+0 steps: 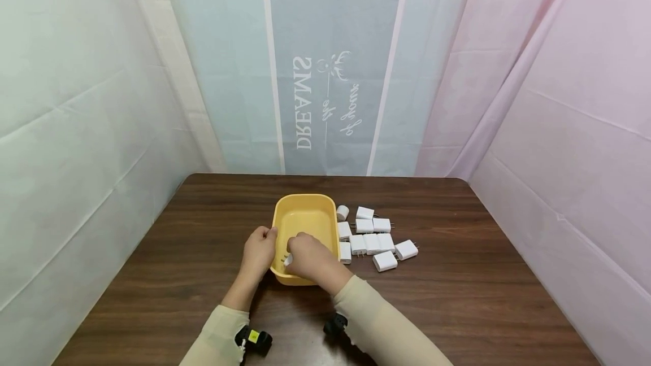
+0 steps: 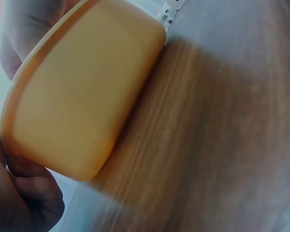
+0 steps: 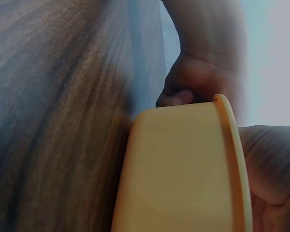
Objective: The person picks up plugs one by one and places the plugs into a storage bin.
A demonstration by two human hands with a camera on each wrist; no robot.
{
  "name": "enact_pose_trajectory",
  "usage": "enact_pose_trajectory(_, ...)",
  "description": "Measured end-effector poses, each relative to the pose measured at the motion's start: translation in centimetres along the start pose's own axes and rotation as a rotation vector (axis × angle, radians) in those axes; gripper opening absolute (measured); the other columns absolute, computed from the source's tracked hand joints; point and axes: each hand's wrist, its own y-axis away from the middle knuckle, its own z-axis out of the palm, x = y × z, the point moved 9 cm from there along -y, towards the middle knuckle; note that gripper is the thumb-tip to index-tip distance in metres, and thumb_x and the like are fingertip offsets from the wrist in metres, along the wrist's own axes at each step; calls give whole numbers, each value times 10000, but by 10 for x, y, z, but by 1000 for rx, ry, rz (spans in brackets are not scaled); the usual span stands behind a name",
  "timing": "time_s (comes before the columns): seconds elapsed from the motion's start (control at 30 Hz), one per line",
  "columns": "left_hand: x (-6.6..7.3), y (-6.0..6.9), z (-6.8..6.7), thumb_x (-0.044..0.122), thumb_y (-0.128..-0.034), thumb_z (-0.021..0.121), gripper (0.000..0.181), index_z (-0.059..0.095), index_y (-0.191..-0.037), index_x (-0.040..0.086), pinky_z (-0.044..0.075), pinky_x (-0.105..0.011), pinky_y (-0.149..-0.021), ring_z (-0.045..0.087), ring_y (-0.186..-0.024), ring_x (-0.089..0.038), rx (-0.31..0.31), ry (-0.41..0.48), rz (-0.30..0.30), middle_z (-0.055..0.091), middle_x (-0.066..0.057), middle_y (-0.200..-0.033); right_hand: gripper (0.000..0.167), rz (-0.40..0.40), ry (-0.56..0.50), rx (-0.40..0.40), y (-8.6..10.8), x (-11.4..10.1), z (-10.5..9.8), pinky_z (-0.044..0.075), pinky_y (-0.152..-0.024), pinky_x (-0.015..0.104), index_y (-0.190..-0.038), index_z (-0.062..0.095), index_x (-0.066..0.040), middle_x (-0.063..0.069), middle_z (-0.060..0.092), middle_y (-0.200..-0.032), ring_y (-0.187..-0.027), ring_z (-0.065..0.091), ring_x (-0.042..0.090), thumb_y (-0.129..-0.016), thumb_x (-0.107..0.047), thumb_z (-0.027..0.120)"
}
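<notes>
The held plug (image 1: pixel 288 261) is inside the yellow tub (image 1: pixel 300 280), low down near its left near corner. Its prongs point toward the tub's left wall, angled slightly to the far side; most of its body is hidden by the fingers, so its long axis cannot be told for sure. The right hand (image 1: pixel 311 256) reaches over the tub's near right corner and pinches this plug. The left hand (image 1: pixel 259 250) grips the tub's left rim, thumb and fingers closed about it.

The tub stands upright on the worktop (image 1: pixel 203 230), its long axis running from the near edge toward the far edge. Just beyond its right wall lie loose white plugs (image 1: pixel 372 243), some touching one another. Their prongs face various ways: the one closest to the worktop's right edge (image 1: pixel 406 249) points rightward and away, while one in the middle row (image 1: pixel 358 244) points at the near edge. Behind the worktop's far edge hangs a pale blue curtain (image 1: pixel 335 16) with white lettering.
</notes>
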Motion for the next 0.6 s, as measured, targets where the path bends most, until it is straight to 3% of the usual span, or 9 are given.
enact_pose_trajectory(0.17, 0, 0, 1, 334, -1081, 479, 357, 616, -1015, 11, 473, -297, -579, 555, -663, -181, -3, 9, -2, 569, -84, -807, 285, -8, 2, 4, -1, 0, 2, 346, -553, 269, -653, 538, -165, -36, 443, -660, -609, 375, 126, -789, -168, 788)
enact_pose_trajectory(0.6, 0, -1, 2, 337, -1083, 480, 363, 613, -1007, 8, 472, -296, -574, 550, -662, -183, -6, 31, -6, 567, -84, -808, 262, 20, 2, -28, -7, 2, 8, 389, -567, 277, -664, 574, -159, -30, 509, -658, -615, 420, 130, -814, -166, 789)
